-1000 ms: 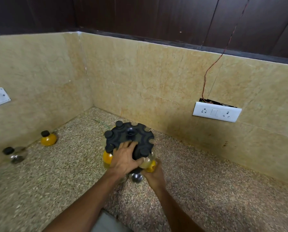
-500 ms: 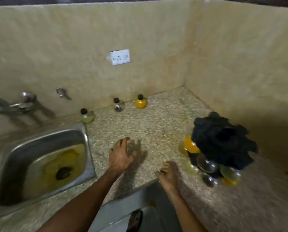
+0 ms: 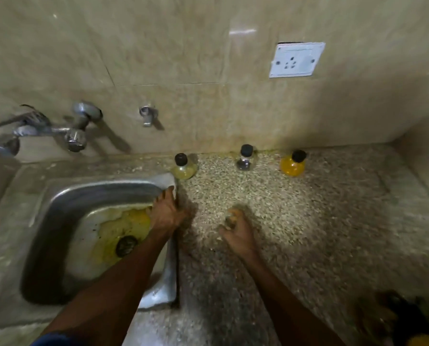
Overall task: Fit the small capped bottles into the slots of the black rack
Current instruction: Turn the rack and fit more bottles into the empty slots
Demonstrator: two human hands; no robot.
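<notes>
we see three small capped bottles along the wall at twelve o'clock: a pale yellow bottle [image 3: 184, 168] by the sink [image 3: 88, 193] corner, a clear bottle [image 3: 244, 159], and an orange bottle [image 3: 292, 164] at one o'clock. the left hand [image 3: 164, 212] reaches out with fingers extended over the sink rim, holding nothing. the right hand [image 3: 237, 232] hovers above the counter [image 3: 320, 221], fingers loosely curled, empty. the black rack [image 3: 403, 318] sits blurred at five o'clock.

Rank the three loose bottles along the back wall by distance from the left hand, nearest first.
From the left hand:
1. Pale yellow bottle, at the sink's corner.
2. Clear bottle, middle of the row.
3. Orange bottle, rightmost, near the corner.
</notes>
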